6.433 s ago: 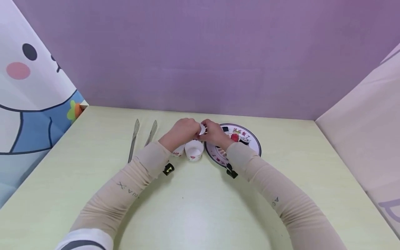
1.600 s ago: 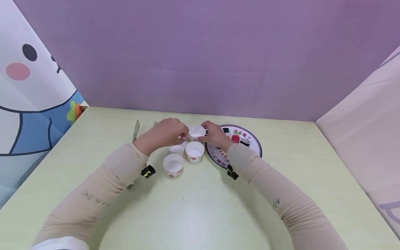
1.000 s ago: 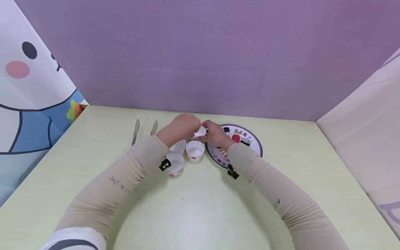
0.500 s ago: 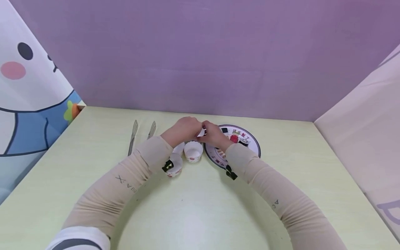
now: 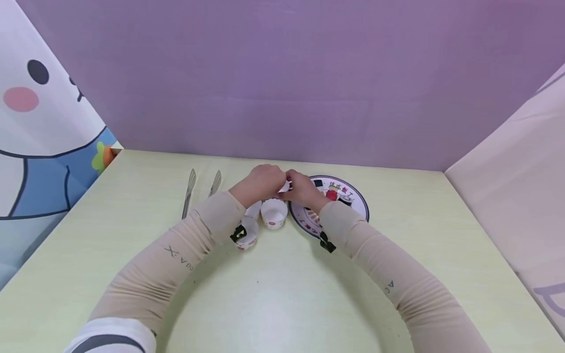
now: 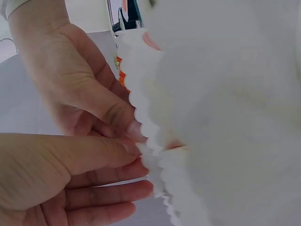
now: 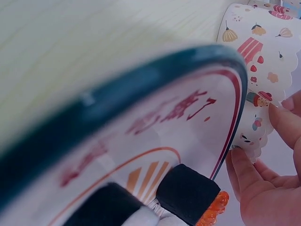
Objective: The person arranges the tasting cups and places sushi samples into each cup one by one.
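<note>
A purple backdrop stands behind a pale worktop. A dark-rimmed plate lies flat on it, partly covered by the right hand and its beige sleeve. The left hand meets the right one just beside the plate. Two metal utensils lie to the left, near that arm. Between the hands is a scalloped paper cup; the right grip pinches its side, the left grip pinches its rim between thumb and fingers. Three more cups sit close in front, printed with small pictures. Sushi pieces rest on the plate.
</note>
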`<state>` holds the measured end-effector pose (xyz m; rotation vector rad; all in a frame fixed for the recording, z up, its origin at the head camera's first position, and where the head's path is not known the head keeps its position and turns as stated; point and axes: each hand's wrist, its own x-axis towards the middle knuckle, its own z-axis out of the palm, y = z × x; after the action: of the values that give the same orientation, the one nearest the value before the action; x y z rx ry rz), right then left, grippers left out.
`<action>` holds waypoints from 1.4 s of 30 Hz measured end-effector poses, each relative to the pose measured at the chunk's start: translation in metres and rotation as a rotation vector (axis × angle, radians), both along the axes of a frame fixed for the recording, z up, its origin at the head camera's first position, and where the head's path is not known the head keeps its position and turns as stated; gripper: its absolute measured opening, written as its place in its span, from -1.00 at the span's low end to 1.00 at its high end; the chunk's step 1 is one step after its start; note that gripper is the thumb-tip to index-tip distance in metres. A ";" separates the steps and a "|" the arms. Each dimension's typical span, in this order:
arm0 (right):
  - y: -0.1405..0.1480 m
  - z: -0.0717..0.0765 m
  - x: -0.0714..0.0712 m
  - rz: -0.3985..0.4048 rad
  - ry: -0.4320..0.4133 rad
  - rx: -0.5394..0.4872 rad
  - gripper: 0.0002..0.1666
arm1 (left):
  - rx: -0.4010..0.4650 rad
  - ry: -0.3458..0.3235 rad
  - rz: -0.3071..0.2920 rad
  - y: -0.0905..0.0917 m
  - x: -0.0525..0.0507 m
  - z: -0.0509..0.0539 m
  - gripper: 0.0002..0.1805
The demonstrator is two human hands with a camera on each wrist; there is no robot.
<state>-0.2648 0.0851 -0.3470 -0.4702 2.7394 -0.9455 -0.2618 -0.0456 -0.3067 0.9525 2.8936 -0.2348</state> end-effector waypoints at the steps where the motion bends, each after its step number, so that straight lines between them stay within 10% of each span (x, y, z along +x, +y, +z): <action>1: 0.000 0.000 -0.001 0.005 0.006 0.000 -0.41 | 0.001 0.007 0.012 0.000 0.000 0.001 -0.89; 42: 0.005 -0.003 0.001 -0.005 -0.009 -0.033 -0.41 | -0.060 0.060 0.027 0.009 0.005 -0.004 -0.85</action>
<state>-0.2640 0.0905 -0.3500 -0.4639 2.7216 -0.9934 -0.2572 -0.0367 -0.3104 0.9112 2.9332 -0.3524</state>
